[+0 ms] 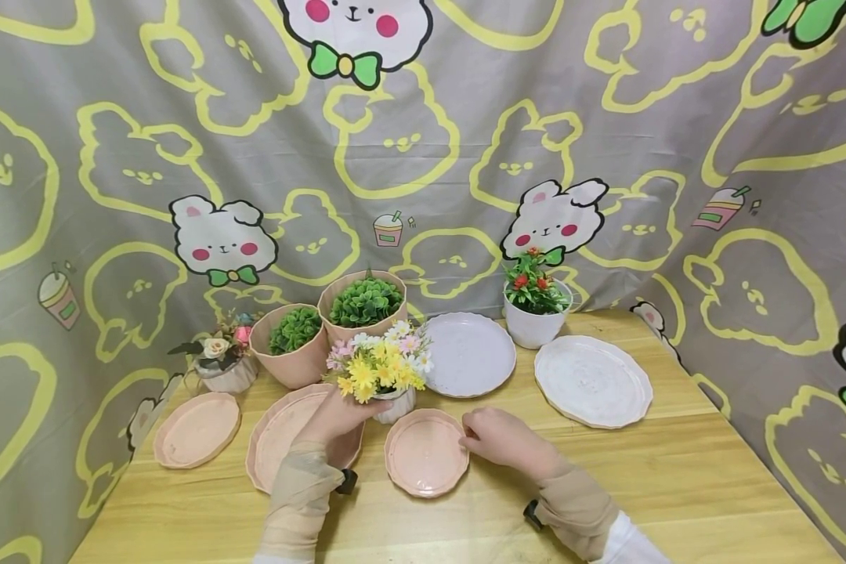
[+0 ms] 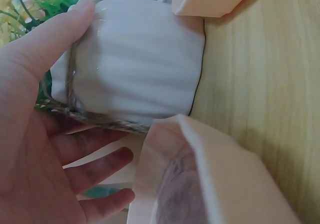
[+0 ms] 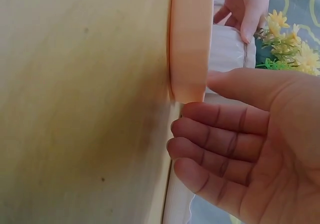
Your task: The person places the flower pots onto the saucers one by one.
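My left hand (image 1: pixel 333 417) grips a small white ribbed flowerpot (image 1: pixel 398 407) of yellow, pink and white artificial flowers (image 1: pixel 381 370). In the left wrist view the thumb lies at the rim of this pot (image 2: pixel 142 59), near a twine tie (image 2: pixel 105 119); part of the fingers is hidden behind it. Just in front of the pot lies a small round pink saucer (image 1: pixel 426 456). My right hand (image 1: pixel 505 442) pinches the right edge of that saucer (image 3: pixel 191 44) between thumb and index finger, the other fingers bent below.
Beneath my left forearm sits a larger pink saucer (image 1: pixel 264 454), with an oval pink one (image 1: pixel 197 431) farther left. Behind stand two pink pots (image 1: pixel 296 364) of greenery and a white rose pot (image 1: pixel 229 376). Two white saucers (image 1: pixel 468 356) and a red-flowered white pot (image 1: pixel 538 323) occupy the back right.
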The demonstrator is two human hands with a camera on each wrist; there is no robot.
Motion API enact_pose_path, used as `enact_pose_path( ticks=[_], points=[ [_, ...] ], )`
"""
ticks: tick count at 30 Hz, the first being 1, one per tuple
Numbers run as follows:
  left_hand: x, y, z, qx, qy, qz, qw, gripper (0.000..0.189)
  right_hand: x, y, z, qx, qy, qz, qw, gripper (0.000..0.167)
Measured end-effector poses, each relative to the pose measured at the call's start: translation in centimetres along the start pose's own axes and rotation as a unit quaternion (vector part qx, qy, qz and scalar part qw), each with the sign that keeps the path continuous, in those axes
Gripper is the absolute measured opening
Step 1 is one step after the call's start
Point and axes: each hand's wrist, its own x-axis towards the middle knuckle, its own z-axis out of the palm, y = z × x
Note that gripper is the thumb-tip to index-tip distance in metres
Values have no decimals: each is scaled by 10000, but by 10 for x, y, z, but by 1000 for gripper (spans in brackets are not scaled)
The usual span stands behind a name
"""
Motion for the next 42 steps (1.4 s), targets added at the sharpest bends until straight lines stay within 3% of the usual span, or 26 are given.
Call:
enact_pose_path(
  ticks=[8, 11, 17, 21, 26, 35, 42],
  points=[
    [2, 0, 6, -7, 66, -236, 9997, 71, 0, 1, 3, -88, 16, 4, 10000, 25],
    [3, -1, 8, -96, 103, -175, 9997, 70, 0, 1, 4, -74, 20, -8, 10000, 26],
    [2, 10, 8, -479, 255, -166, 9984, 68, 1, 0, 2, -51, -7, 40, 10000, 26],
    [4, 2, 12, -837, 389, -328, 9952, 69, 2, 0, 3, -41, 5, 47, 10000, 26],
    [4, 3, 16, -1294, 604, -472, 9886, 67, 2, 1, 4, -55, 28, 26, 10000, 26],
    [4, 3, 18, -828, 769, -382, 9929, 62, 1, 1, 4, -36, 52, -38, 10000, 25],
    [3, 4, 19, -1165, 743, -545, 9889, 61, 1, 1, 4, -25, 62, -31, 10000, 24]
  ],
)
